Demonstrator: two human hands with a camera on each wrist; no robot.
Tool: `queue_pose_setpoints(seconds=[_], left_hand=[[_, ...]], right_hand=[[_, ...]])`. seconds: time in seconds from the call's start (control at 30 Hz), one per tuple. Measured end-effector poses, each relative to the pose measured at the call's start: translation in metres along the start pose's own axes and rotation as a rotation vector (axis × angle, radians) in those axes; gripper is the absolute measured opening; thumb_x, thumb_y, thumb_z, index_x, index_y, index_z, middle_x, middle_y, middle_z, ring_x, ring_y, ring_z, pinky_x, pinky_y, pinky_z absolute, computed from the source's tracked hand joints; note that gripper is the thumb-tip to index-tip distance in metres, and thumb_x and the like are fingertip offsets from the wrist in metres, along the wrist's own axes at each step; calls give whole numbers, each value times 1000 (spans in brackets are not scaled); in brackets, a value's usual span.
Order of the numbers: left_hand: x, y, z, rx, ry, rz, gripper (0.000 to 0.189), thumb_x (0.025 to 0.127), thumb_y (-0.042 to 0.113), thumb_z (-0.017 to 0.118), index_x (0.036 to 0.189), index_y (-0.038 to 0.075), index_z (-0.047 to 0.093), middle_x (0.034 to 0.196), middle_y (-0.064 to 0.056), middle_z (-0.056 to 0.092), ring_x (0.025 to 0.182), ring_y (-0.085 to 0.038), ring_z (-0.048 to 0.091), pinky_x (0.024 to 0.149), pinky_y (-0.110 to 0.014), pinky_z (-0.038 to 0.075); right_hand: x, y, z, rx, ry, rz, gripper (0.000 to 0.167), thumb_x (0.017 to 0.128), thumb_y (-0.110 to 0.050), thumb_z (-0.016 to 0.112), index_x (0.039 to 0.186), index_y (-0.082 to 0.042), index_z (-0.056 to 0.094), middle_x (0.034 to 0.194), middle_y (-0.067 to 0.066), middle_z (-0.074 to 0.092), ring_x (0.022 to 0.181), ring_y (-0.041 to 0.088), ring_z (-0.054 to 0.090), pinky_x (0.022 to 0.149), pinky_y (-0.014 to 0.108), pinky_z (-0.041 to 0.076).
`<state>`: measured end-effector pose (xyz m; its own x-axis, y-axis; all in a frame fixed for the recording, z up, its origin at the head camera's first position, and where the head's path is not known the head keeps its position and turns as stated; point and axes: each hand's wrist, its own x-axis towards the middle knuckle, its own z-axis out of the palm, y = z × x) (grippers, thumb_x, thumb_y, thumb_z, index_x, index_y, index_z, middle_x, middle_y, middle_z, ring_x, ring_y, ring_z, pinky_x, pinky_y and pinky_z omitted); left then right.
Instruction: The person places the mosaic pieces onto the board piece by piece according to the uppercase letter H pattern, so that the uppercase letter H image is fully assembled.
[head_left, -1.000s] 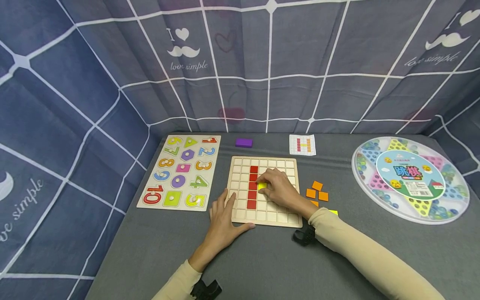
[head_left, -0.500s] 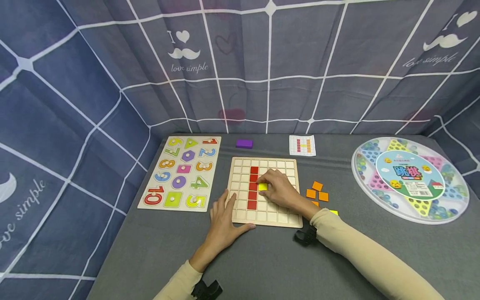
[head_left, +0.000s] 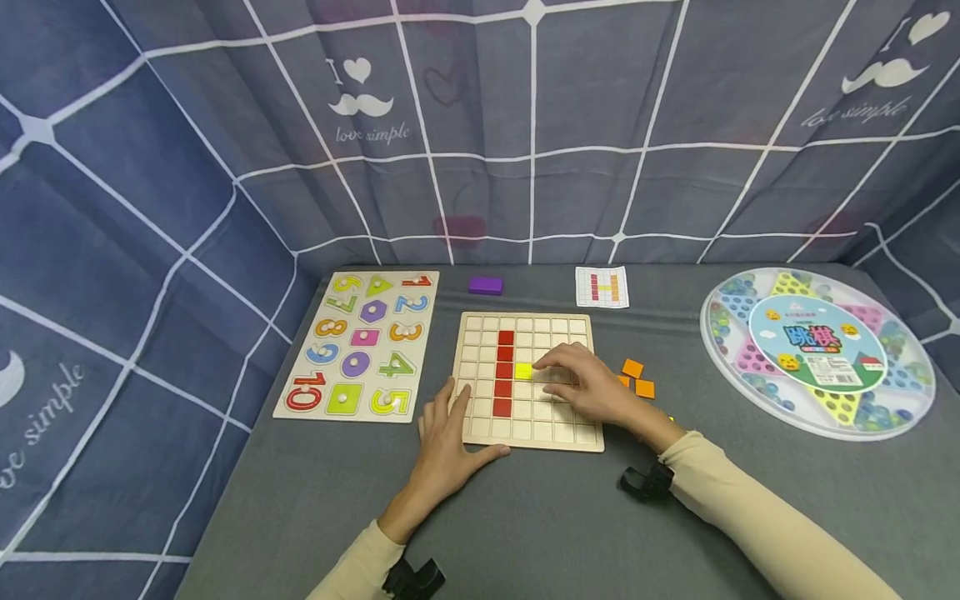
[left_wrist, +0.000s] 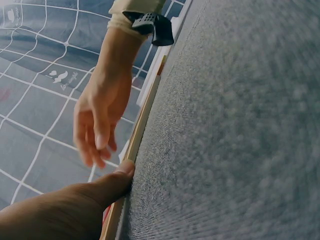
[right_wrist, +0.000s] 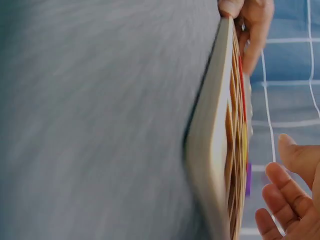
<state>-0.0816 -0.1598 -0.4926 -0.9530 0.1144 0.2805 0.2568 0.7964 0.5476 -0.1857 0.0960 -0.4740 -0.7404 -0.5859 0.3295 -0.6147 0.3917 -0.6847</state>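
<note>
A wooden grid board (head_left: pixel 547 433) lies on the table with a column of several red square tiles (head_left: pixel 503 389). One yellow tile (head_left: pixel 523 371) sits in a cell right beside that column, at about its middle. My left hand (head_left: pixel 446 454) rests at the board's near left corner, fingers spread along the left side and thumb at the front edge, as the left wrist view also shows. Over the right part of the board hovers my right hand (head_left: pixel 592 387), its fingers apart and holding nothing, fingertips just right of the yellow tile.
Orange tiles (head_left: pixel 644 389) lie right of the board, partly hidden by my right hand. A printed pattern card (head_left: pixel 602 287) and a purple block (head_left: pixel 486 286) are behind it. A number puzzle board (head_left: pixel 356 346) is at left, a round Chinese checkers set (head_left: pixel 817 354) at right.
My right hand has let go of the yellow tile and drawn back to the right, leaving the tile in its cell. The left hand stays where it was.
</note>
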Motion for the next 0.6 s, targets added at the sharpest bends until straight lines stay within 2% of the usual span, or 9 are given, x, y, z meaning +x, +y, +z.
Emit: queue_pose_setpoints(seconds=[0.13, 0.33, 0.43, 0.6], left_hand=[[1, 1, 1, -12, 9, 2, 105, 62, 46, 91, 144, -2, 44, 152, -27, 30, 115, -36, 37, 87, -46, 26], [0, 0, 1, -13, 9, 10, 105, 62, 45, 91, 144, -2, 44, 152, -28, 30, 115, -37, 37, 87, -46, 25], [1, 0, 1, -11, 15, 10, 105, 62, 46, 90, 144, -1, 44, 152, -28, 30, 116, -37, 38, 89, -48, 26], [1, -1, 1, -10, 4, 17, 105, 63, 46, 90, 145, -1, 43, 152, -28, 30, 116, -37, 37, 89, -48, 26]], right_hand=[[-21, 11, -21, -31, 54, -23, 28, 83, -7, 77, 109, -9, 69, 109, -1, 68, 101, 16, 54, 88, 32, 40], [-58, 25, -50, -80, 54, 50, 28, 80, -10, 81, 104, -15, 68, 102, -7, 65, 94, 11, 51, 81, 27, 39], [-76, 29, -60, -89, 54, 63, 30, 77, -10, 83, 101, -17, 66, 97, -7, 63, 90, 10, 48, 79, 25, 37], [-99, 34, -70, -88, 70, 35, 33, 73, -8, 85, 98, -17, 66, 92, -5, 61, 85, 8, 46, 75, 22, 35]])
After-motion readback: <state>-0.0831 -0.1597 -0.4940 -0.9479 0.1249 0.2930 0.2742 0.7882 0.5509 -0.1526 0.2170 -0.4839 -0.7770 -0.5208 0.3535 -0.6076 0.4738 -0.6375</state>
